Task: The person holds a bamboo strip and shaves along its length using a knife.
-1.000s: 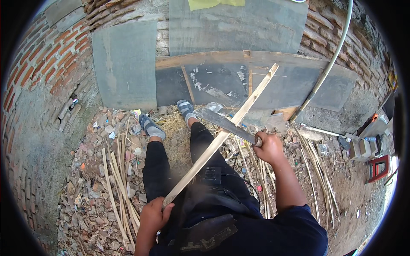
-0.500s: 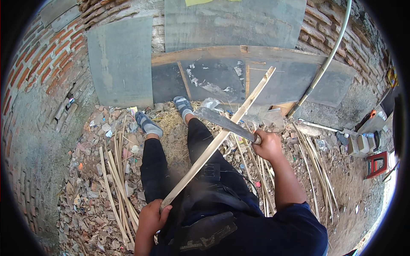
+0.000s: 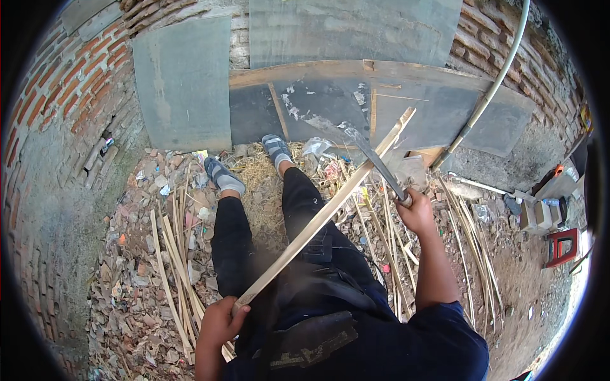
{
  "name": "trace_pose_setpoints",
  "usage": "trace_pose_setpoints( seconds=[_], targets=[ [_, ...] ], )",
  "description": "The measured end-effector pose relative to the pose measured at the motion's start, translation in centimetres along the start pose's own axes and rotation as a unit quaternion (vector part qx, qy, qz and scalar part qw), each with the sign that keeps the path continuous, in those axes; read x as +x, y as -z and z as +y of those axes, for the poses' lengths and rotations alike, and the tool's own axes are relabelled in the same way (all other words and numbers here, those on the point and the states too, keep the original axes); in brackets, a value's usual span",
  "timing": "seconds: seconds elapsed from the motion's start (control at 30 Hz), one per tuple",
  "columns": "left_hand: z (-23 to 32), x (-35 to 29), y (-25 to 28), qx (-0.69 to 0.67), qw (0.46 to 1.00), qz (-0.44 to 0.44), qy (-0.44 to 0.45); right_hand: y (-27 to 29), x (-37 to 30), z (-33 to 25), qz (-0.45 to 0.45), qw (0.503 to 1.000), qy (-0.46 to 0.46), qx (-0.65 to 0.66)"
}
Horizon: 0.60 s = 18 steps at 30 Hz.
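A long pale bamboo strip (image 3: 316, 223) slants across my front, its lower end closed in my left hand (image 3: 219, 322) by my thigh. Its far end rises to the upper right, where a piece looks notched or split near the tip. My right hand (image 3: 417, 213) grips the handle of a machete (image 3: 386, 170). The broad grey blade points up and left and crosses the bamboo strip near its far end, seemingly touching it. The blade's tip blurs against the dark panel behind.
Split bamboo strips (image 3: 170, 273) lie on the rubble at my left, and another bundle (image 3: 475, 247) at my right. Dark boards (image 3: 318, 114) lean on the brick wall ahead. A pole (image 3: 486, 95) stands against them; a red stool (image 3: 560, 248) is far right.
The machete and my right hand have moved rightward and slightly lower, toward the strip's far end, and the blade has turned steeper. My left hand keeps its hold, shifted slightly left.
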<state>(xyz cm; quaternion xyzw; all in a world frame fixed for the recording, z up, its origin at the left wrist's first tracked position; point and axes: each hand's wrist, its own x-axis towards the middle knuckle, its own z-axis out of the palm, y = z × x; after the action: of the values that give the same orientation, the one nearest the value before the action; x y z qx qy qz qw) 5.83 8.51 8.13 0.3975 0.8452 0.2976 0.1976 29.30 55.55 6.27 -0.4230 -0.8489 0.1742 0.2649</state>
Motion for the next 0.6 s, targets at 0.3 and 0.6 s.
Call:
trace_pose_setpoints(
  seconds=[0.3, 0.6],
  targets=[
    [-4.7, -1.6, 0.1, -0.071, 0.987, 0.129, 0.067, -5.6, -3.5, -3.1, -0.258, 0.925, -0.075, 0.268],
    [-10.2, -4.0, -0.1, -0.098, 0.951, 0.273, 0.104, -11.1, 0.1, -8.0, -0.462, 0.821, -0.011, 0.336]
  ],
)
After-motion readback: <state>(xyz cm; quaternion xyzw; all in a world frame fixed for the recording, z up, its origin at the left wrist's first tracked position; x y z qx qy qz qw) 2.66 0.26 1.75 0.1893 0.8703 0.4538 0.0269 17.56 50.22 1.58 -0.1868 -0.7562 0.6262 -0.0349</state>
